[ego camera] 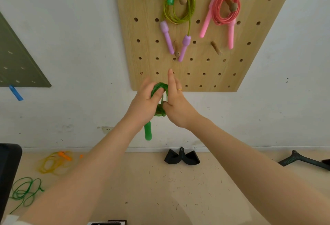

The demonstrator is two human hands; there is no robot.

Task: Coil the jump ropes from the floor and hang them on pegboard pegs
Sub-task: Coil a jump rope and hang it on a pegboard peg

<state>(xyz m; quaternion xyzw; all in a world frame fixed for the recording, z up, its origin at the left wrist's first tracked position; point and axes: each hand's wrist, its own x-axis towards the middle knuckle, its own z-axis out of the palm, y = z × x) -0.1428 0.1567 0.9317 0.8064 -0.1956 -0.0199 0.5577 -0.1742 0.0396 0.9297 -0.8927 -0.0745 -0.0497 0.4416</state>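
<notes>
The tan floor (160, 189) fills the lower frame. At lower left lie a loose yellow rope (53, 164) and a green rope (25, 191); two black handles (181, 158) rest by the wall.

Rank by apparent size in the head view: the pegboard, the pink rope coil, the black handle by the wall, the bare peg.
1. pegboard
2. pink rope coil and black handle: they look alike, and the handle lies nearer the camera, so unranked
3. bare peg
</notes>
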